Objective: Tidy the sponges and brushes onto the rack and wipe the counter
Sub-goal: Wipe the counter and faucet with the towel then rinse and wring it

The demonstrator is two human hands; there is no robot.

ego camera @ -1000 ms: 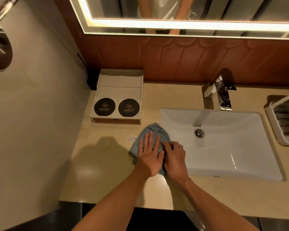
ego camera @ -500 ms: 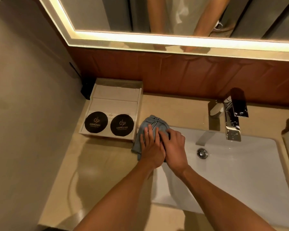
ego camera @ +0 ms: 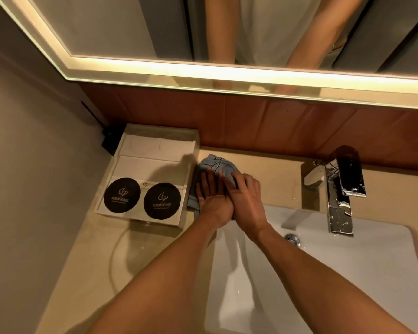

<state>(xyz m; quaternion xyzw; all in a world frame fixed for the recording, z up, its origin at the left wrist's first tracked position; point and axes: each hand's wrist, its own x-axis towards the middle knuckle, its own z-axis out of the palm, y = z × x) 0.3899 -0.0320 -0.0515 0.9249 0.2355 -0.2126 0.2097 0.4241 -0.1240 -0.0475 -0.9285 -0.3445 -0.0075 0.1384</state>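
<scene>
Blue cloth (ego camera: 217,165), soft and creased, lies on the glossy beige bench (ego camera: 263,169) between white tray (ego camera: 155,162) and basin (ego camera: 348,273), long axis toward the wall. Left grip (ego camera: 211,201) is flat, fingers spread, pressing it. Right grip (ego camera: 247,196) has bent fingers bunching its edge. The strip toward the faucet (ego camera: 338,201) is probably next, and the right grip is nearer.

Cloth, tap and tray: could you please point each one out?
cloth (ego camera: 219,165): head view, bunched blue top edge.
tap (ego camera: 338,213): head view, chrome upright body.
tray (ego camera: 140,165): head view, bare white middle.
</scene>
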